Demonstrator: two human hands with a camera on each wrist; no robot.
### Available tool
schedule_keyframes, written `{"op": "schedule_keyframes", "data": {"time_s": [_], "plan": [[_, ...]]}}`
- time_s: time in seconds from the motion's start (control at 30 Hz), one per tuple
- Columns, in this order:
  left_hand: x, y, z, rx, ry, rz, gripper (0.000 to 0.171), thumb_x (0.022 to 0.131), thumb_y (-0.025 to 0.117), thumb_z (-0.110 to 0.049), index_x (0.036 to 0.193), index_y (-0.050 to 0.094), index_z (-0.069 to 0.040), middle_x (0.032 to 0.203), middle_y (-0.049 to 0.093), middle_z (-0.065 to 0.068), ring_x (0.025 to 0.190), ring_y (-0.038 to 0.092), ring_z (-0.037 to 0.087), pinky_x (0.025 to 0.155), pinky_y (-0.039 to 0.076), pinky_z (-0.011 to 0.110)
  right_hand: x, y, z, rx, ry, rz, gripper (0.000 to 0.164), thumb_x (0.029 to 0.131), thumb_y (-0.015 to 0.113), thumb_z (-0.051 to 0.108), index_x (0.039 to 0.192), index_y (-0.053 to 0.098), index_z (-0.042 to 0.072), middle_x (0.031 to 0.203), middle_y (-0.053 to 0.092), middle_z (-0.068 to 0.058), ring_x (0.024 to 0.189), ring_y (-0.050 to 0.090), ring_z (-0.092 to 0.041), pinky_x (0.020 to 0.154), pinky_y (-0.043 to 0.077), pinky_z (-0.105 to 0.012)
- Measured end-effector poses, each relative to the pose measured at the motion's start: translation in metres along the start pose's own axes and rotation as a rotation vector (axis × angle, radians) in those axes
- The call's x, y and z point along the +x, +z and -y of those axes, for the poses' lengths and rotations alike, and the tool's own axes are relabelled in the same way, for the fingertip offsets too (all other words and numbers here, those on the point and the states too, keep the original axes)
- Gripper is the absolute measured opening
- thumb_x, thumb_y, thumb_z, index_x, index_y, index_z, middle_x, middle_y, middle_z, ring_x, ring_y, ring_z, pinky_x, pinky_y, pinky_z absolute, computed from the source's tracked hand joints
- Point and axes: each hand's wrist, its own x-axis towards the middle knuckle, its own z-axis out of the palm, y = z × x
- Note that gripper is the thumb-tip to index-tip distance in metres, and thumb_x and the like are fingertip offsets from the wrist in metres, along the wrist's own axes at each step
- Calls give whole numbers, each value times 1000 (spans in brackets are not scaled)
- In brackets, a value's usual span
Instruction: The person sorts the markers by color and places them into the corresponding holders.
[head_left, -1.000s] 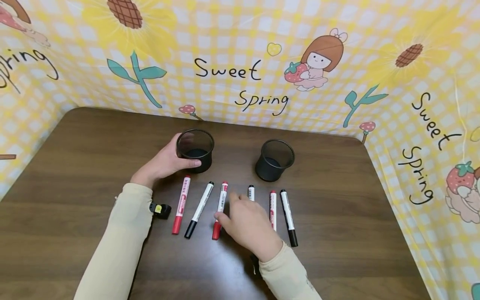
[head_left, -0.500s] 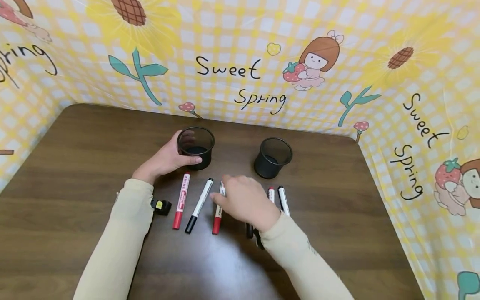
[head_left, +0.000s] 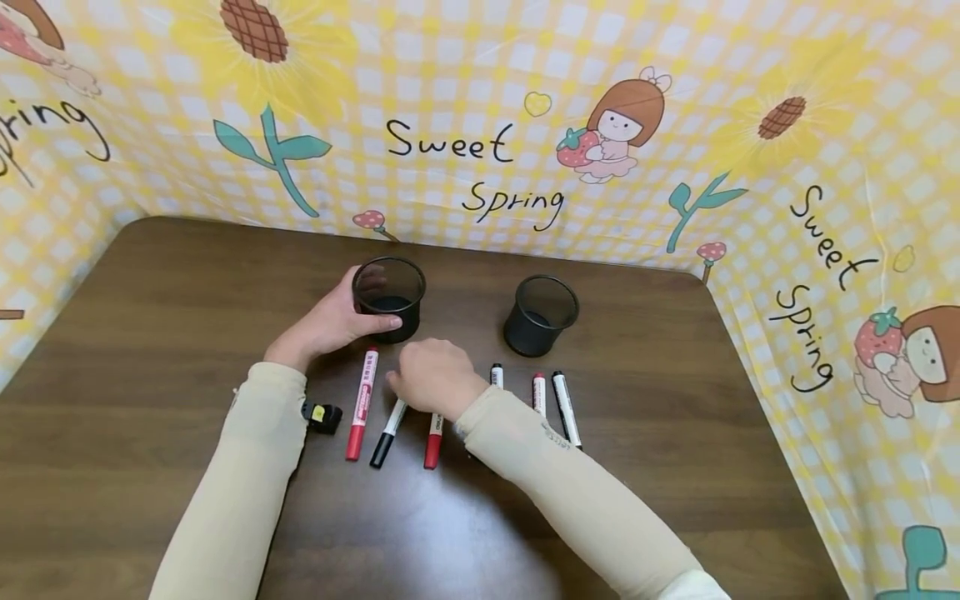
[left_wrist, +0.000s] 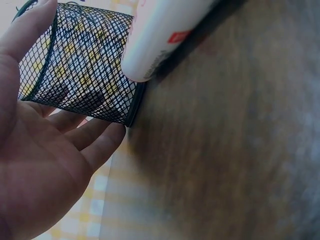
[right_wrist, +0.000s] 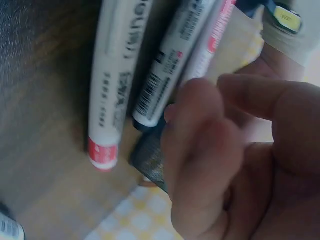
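Note:
In the head view my left hand (head_left: 330,321) grips a black mesh pen cup (head_left: 410,323) from its left side, thumb across the front. The left wrist view shows the fingers round the mesh wall. My right hand (head_left: 437,377) is above the left group of markers, covering the upper parts of a black-capped marker (head_left: 390,435) and a red-capped marker (head_left: 432,446). Leftmost lies a pink-and-red marker (head_left: 363,408). In the right wrist view the right fingers (right_wrist: 202,135) are loosely bent, thumb apart, and no marker shows between them.
A second black mesh cup (head_left: 529,337) stands to the right. Below it lie a black-capped marker (head_left: 497,377), a red-capped marker (head_left: 539,396) and another black-capped marker (head_left: 567,412), partly hidden by the right sleeve. A yellow checked cloth (head_left: 450,83) walls the brown table (head_left: 675,400).
My right hand has moved left and up, from between the two marker groups to over the left group. The left hand keeps its grip on the cup.

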Motion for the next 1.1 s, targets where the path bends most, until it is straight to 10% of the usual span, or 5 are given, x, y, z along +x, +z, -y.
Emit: {"op": "schedule_keyframes", "data": {"time_s": [0.57, 0.87, 1.1], "plan": [[-2, 3, 1, -3, -1, 2, 90, 79, 78, -28, 145, 20, -7, 146, 30, 16, 133, 29, 31, 102, 30, 49, 12, 27, 18, -48, 46, 20, 27, 88, 62, 34, 67, 63, 16, 68, 57, 1, 58, 52, -17, 48, 45, -33], [-13, 1, -30, -36, -11, 16, 82, 82, 75, -16, 142, 21, 2, 144, 29, 24, 133, 27, 38, 102, 29, 51, 18, 23, 13, 91, 33, -81, 28, 84, 63, 30, 60, 59, 15, 64, 57, 0, 57, 53, -18, 49, 44, -31], [-14, 1, -36, -31, -15, 22, 82, 84, 74, -17, 142, 20, 2, 145, 28, 24, 133, 26, 38, 103, 28, 50, 14, 15, 10, 256, 13, -104, 26, 84, 64, 25, 103, 54, 10, 67, 55, 1, 55, 53, -14, 47, 42, -27]]}}
